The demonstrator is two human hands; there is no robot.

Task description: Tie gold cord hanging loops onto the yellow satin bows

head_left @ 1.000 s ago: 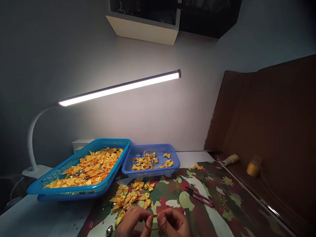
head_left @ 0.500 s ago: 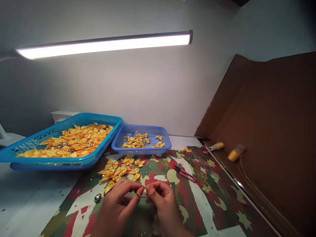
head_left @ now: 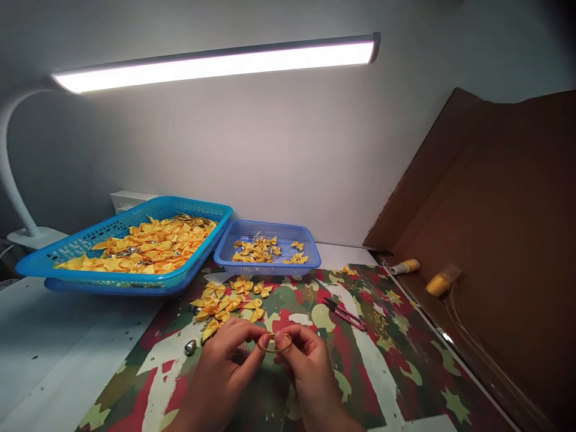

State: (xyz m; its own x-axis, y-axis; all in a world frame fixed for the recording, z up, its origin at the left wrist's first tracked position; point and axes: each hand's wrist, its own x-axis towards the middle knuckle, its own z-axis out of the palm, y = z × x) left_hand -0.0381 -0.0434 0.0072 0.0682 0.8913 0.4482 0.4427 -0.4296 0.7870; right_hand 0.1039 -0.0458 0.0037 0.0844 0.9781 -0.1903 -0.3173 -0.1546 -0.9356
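Note:
My left hand (head_left: 222,369) and my right hand (head_left: 308,369) meet low in the middle, over a camouflage-patterned mat (head_left: 382,372). Between their fingertips they pinch a small loop of gold cord (head_left: 274,343). Just beyond my left hand lies a loose heap of yellow ribbon bows (head_left: 227,303). A small silver bell (head_left: 190,347) rests on the mat left of my left hand.
A large blue basket (head_left: 67,267) full of yellow bows stands at the left, a smaller blue basket (head_left: 310,259) behind the heap. Red thread snips (head_left: 345,314) lie to the right. Two thread spools (head_left: 405,266) sit by a brown cardboard wall (head_left: 495,240). A lamp bar (head_left: 216,60) hangs overhead.
The view has tilted down and shifted, so the lamp and baskets sit differently in frame. Both hands stay together on the gold loop, with only slight finger movement.

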